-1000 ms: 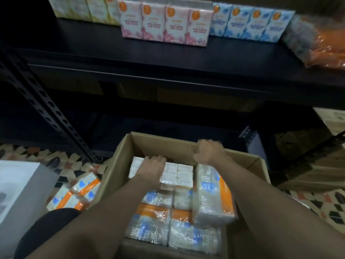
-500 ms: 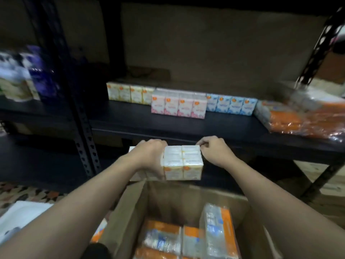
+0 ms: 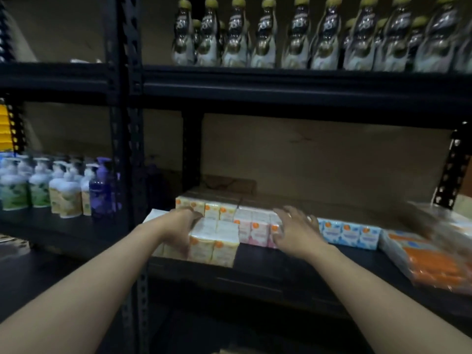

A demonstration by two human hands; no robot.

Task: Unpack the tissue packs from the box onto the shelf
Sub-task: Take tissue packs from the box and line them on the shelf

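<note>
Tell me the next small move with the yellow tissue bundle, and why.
Probably push the yellow tissue bundle back toward the yellow row behind it. The left hand grips it at the front edge of the shelf, and the right hand is open over the pink packs.

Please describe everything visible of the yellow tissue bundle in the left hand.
The yellow tissue bundle is a block of small pale yellow packs, each with an orange dot near its top, in what looks like glossy clear film. It stands upright and seems to rest at the front edge of the black shelf, before a row of similar packs and just left of the pink packs. The left hand grips its left part from above; the right hand, open, does not touch it.
</note>
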